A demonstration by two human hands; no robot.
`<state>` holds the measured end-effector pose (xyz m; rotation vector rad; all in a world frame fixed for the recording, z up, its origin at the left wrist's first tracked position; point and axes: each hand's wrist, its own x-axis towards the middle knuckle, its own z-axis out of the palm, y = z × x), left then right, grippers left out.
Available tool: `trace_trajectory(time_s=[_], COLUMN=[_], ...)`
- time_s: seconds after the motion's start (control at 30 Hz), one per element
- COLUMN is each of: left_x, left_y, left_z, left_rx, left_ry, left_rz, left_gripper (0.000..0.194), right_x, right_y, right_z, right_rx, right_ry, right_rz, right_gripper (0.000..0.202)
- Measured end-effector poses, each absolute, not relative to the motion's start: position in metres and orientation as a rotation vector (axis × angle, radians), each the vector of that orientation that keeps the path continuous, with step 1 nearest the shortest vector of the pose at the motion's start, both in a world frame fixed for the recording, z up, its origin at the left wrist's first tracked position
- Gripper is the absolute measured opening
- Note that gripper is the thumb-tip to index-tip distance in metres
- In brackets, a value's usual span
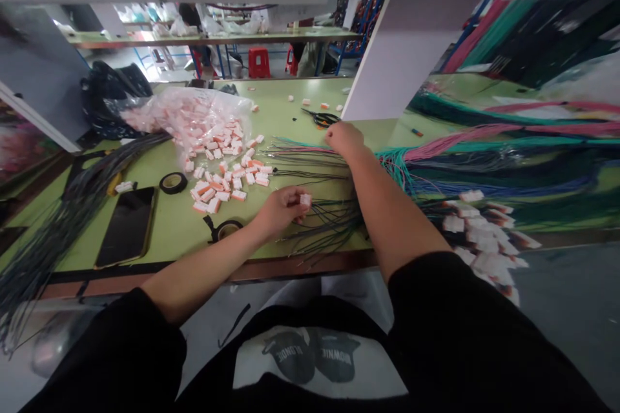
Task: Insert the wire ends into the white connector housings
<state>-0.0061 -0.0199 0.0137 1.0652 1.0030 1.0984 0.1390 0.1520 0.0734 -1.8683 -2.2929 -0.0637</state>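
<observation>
My left hand (282, 210) pinches a small white-and-orange connector housing (305, 201) between thumb and fingers, just above the green table. Farther forward and to the right, my right hand (345, 139) is closed over the ends of a bundle of thin green and pink wires (310, 146); what its fingertips hold, if anything, is hidden. Dark wires (334, 216) with bare metal tips fan out beneath my right forearm. To the left of my left hand lies a loose pile of connector housings (227, 184), spilling from a clear plastic bag (188, 113).
Black-handled scissors (325, 119) lie behind my right hand. A phone (126, 226) and rolls of black tape (173, 182) are at the left. Assembled white connectors (489, 239) hang over the table's right front edge. A white upright panel (402, 51) rises from the table (271, 93).
</observation>
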Motion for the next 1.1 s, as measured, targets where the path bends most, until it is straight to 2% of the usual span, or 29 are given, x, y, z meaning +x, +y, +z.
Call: trace_trajectory(time_s=[0.1,0.43,0.67,0.8,0.87,0.97,1.1], left_x=[-0.006,-0.006,-0.005,-0.005,-0.005,-0.006,-0.008], left_y=[-0.019,-0.019,-0.019,-0.02,-0.019,-0.016,-0.012], left_z=[0.011,0.012,0.015,0.016,0.015,0.012,0.011], left_rx=[1.079,1.1,1.06,1.041,1.021,0.978,0.908], left_ry=[0.979,0.993,0.986,0.992,0.993,0.992,1.005], left_rz=[1.106,1.078,1.071,1.084,1.093,1.11,1.143], left_gripper=[0.018,0.017,0.018,0.018,0.019,0.021,0.021], right_x=[0.138,0.145,0.165,0.171,0.169,0.161,0.146], right_y=[0.169,0.181,0.179,0.182,0.181,0.17,0.14], right_z=[0.06,0.038,0.045,0.054,0.059,0.066,0.076], right_rx=[-2.134,-2.002,-1.957,-1.827,-1.644,-1.362,-1.162], right_ry=[-2.358,-2.55,-2.311,-1.707,-1.594,-1.726,-2.068], right_rz=[-0.095,-0.136,-0.095,0.284,0.538,0.82,0.913], right_gripper=[0.035,0.035,0.031,0.027,0.025,0.014,0.014])
